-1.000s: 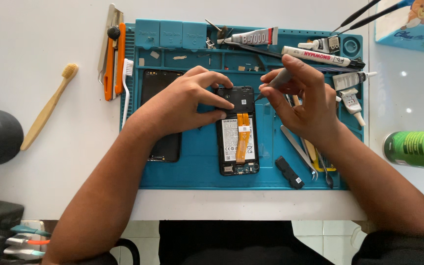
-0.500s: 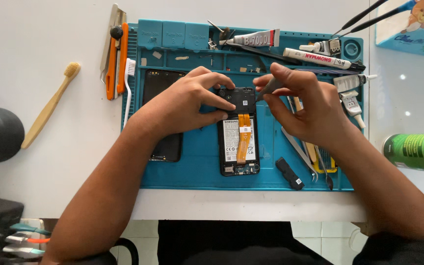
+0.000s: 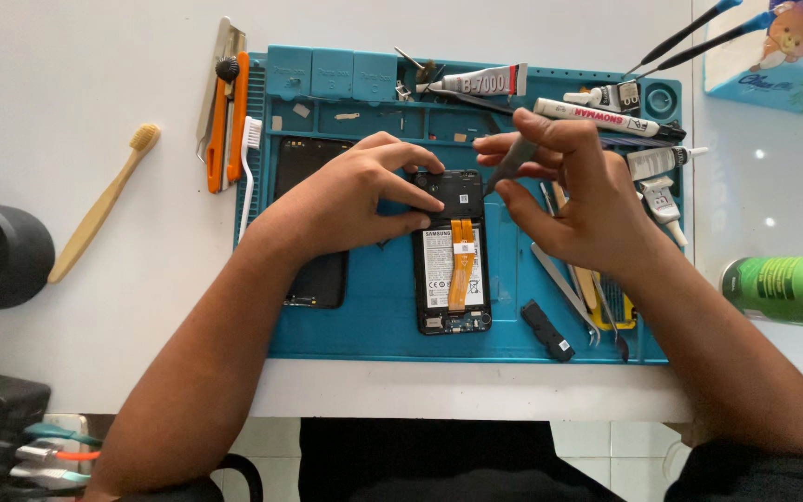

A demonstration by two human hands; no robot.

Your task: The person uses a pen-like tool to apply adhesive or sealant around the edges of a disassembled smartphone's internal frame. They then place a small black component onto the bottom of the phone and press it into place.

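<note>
The left hand [image 3: 360, 191] presses its fingertips on the top end of the opened phone [image 3: 453, 251], which lies on the blue mat [image 3: 374, 316] just below both hands. The right hand [image 3: 573, 195] pinches a grey tool [image 3: 508, 165] between thumb and fingers, its tip touching the phone's upper right corner, beside the left fingertips.
</note>
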